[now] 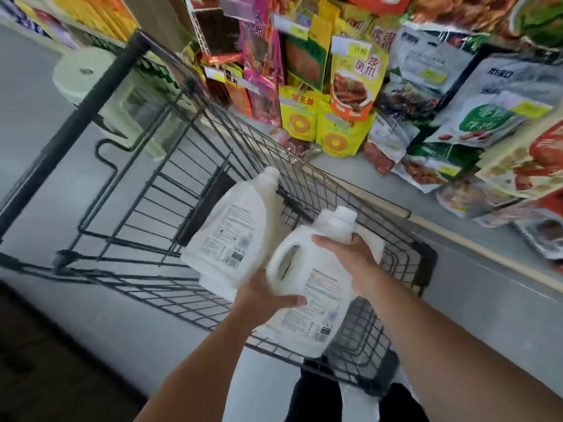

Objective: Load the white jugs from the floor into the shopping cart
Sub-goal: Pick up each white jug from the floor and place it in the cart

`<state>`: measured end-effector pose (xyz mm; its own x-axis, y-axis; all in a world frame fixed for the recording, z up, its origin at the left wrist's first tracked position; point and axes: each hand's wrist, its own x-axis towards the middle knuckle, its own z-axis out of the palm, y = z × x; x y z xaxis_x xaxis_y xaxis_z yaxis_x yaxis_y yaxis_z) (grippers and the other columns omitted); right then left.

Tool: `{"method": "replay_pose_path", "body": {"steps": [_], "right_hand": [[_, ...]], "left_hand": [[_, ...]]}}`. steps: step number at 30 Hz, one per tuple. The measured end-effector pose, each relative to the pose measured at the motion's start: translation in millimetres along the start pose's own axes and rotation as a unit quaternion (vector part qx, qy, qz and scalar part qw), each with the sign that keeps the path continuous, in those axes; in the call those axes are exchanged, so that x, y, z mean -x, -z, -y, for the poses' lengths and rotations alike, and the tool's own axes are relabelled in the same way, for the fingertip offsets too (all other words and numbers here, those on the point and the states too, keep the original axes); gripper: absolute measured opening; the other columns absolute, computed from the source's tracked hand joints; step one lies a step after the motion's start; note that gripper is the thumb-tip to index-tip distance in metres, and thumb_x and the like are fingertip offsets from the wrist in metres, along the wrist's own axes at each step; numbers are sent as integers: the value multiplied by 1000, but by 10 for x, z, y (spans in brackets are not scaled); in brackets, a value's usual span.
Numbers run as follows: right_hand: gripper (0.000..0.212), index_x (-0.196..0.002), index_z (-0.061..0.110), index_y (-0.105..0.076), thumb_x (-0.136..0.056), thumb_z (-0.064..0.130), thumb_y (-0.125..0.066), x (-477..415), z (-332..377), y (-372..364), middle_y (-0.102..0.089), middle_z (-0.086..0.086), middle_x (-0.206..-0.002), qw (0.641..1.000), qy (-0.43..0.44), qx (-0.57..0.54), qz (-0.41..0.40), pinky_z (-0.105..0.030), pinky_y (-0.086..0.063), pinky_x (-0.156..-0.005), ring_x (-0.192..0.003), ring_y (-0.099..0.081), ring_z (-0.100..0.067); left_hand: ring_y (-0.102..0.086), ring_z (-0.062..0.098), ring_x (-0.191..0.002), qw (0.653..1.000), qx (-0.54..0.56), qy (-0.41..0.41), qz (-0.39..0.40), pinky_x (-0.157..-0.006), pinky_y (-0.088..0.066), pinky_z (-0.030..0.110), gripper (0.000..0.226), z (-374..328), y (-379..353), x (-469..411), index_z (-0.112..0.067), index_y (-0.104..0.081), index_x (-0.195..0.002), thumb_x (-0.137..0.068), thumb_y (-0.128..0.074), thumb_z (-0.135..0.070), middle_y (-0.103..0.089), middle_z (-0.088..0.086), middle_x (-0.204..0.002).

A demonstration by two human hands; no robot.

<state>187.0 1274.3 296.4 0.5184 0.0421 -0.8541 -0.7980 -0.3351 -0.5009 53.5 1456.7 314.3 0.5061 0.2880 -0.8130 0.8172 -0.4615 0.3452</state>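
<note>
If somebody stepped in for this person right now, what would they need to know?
Left hand grips the lower side of the held jug; right hand grips its shoulder just below the cap. That jug hangs tilted above the shopping cart.
Done: one other jug already lies tilted inside the cart.
Left: lower the held jug in and let go. A white shape near the feet may be another jug; too unclear to say.
</note>
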Motion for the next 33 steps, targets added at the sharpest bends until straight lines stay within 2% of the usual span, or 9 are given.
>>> {"method": "replay_pose_path", "body": {"steps": [4,6,9,16,20,25,27,30,33], "right_hand": [[103,-135,21,-61,-50,67,-99,-84,45,-89,-78,-5,-117,1000,-22,11,-8,-53,-63,-96,-106,-75,-30],[104,-137,19,-59,-54,66,-99,-95,71,-134,-76,-5,-122,1000,-18,11,-17,-55,-61,-100,-111,-73,-31],[106,-143,18,-55,-58,63,-99,-59,113,-214,-73,-4,-128,999,-14,4,-38,-55,-59,-103,-117,-70,-31],[68,-135,14,-65,-81,42,-94,88,191,-232,-75,-5,-123,999,6,15,-47,-37,-54,-80,-109,-72,-28],[74,-150,19,-57,-88,39,-90,272,263,-103,-66,-4,-124,1000,-8,0,-29,-44,-55,-95,-111,-65,-29],[68,-144,19,-62,-86,36,-93,543,376,104,-71,-8,-131,997,-24,-67,-8,-51,-56,-93,-118,-67,-29],[63,-140,20,-65,-86,35,-94,685,394,222,-73,-9,-130,995,-23,-92,5,-56,-57,-100,-120,-67,-27],[46,-131,16,-70,-91,29,-90,870,394,474,-77,-7,-126,990,-8,-138,16,-60,-58,-106,-118,-71,-23],[9,-110,19,-73,-102,18,-77,1015,397,813,-78,-7,-122,978,18,-206,-7,-51,-63,-99,-111,-73,-21]], "left_hand": [[-56,16,-107,1000,-4,4,22,-89,-44,28,77,11,76,-84,-38,-41,-119,-68,-94,-61,-59,-14,-109],[-62,17,-109,1000,13,14,8,-91,-51,31,74,29,92,-90,-32,-51,-118,-66,-96,-59,-64,-15,-108],[-68,21,-111,999,34,26,-12,-94,-56,35,80,45,84,-65,-20,-63,-131,-68,-96,-57,-73,-6,-117],[-62,25,-131,999,33,23,-33,-89,-43,22,84,-80,78,139,-11,-50,-155,-89,-84,-49,-65,8,-145],[-54,26,-145,999,34,12,-33,-109,-45,30,92,-178,140,265,-16,-44,-162,-87,-83,-54,-57,9,-158],[-63,25,-134,998,26,-4,-56,-102,-49,30,72,-398,296,369,-18,-57,-148,-89,-84,-49,-67,8,-146],[-64,26,-133,999,15,-9,-49,-101,-47,29,69,-521,356,429,-18,-59,-144,-89,-83,-51,-69,8,-143],[-66,27,-129,998,-15,-23,-52,-101,-52,33,65,-735,393,490,-17,-64,-139,-89,-81,-54,-71,6,-141],[-67,30,-123,994,-48,-53,-82,-93,-51,31,52,-1032,347,549,-16,-69,-134,-95,-76,-50,-72,2,-132]]}}
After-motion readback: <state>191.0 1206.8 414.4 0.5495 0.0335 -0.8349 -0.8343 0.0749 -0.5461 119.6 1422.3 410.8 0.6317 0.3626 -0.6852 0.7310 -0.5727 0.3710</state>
